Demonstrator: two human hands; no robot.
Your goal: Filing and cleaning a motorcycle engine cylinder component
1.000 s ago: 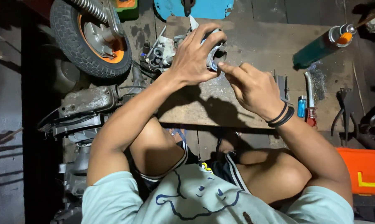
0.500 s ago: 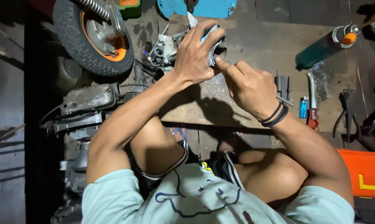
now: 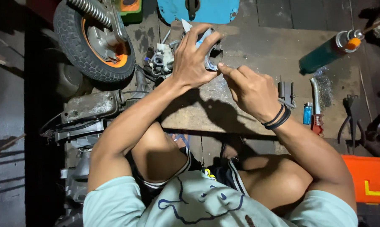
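Two hands on one metal engine part (image 3: 213,56), up at the far edge of the wooden board (image 3: 257,54). Left hand (image 3: 192,63) wraps around it, right hand (image 3: 249,88) is pinched closed against its rim. Nearby: one small wheel (image 3: 93,42), one green spray can (image 3: 329,52), one blue lighter (image 3: 308,113), one orange toolbox (image 3: 371,178).
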